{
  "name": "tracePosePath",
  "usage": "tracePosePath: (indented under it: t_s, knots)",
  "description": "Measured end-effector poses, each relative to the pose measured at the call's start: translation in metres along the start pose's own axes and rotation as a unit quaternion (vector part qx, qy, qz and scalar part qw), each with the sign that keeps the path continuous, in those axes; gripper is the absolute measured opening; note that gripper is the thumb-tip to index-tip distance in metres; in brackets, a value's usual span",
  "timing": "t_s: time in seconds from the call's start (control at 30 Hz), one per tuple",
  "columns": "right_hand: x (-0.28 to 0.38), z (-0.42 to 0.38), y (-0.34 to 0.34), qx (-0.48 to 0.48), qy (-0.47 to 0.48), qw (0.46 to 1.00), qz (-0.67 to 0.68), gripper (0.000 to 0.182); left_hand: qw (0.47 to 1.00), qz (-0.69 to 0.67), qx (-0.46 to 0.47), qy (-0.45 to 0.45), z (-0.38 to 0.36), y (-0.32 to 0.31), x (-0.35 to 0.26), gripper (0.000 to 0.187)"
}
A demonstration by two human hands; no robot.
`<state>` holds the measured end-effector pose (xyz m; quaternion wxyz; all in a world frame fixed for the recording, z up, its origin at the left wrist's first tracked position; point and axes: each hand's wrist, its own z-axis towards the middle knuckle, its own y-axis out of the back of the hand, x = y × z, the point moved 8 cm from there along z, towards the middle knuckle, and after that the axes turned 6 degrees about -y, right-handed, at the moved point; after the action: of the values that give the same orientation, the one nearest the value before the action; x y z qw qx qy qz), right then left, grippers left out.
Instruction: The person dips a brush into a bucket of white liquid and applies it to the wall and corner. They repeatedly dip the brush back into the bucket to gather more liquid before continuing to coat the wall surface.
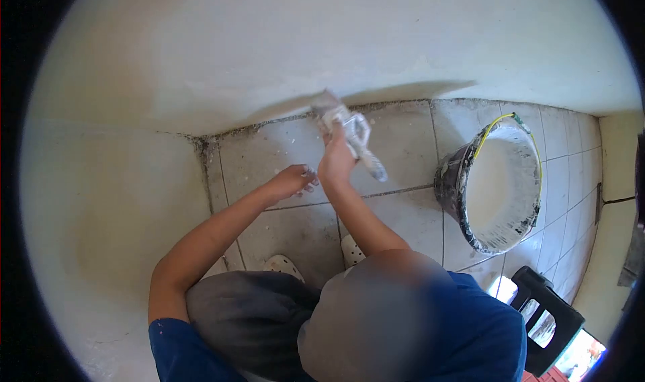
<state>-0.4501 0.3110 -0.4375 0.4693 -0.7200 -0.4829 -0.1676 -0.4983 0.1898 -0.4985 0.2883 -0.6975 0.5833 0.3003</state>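
Note:
My right hand (338, 159) is closed around a paintbrush (373, 165) caked in white paint. The brush's bristle end points up and left, close to where the wall (322, 39) meets the floor, while its handle sticks out to the lower right. Just left of it, my left hand (293, 182) hangs above the tiles with fingers loosely curled and apart, white paint on the tips, and nothing visible in it. To the right, a dark bucket (451, 180) with a yellow handle holds whitish paint (489, 187); its inner wall is streaked with paint.
Pale floor tiles (396, 214) have dark joints and white specks. A grimy strip runs along the wall's foot to a corner at the left. A black plastic stool (561, 325) stands at the lower right. My light clogs (285, 266) are on the floor below my hands.

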Motion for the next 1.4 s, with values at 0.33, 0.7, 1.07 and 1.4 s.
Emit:
tracePosePath:
  t_s: [0.33, 0.7, 1.07, 1.4]
  knots:
    - [0.020, -0.028, -0.045, 0.117, 0.057, 0.991, -0.033, 0.033, 0.998, -0.040, 0.050, 0.022, -0.012, -0.029, 0.020, 0.034]
    - [-0.022, 0.019, -0.031, 0.015, 0.038, 0.998, -0.041, 0.034, 0.998, -0.009, 0.007, 0.062, -0.018, -0.019, 0.027, 0.033]
    - [0.241, -0.083, 0.061, 0.084, 0.402, 0.664, -0.625, 0.035, 0.928, 0.317, 0.046, -0.190, -0.020, -0.047, -0.072, 0.031]
    - [0.361, -0.029, 0.159, 0.129, 0.317, 0.625, -0.702, 0.030, 0.654, 0.528, 0.122, -0.529, -0.042, -0.223, -0.231, 0.057]
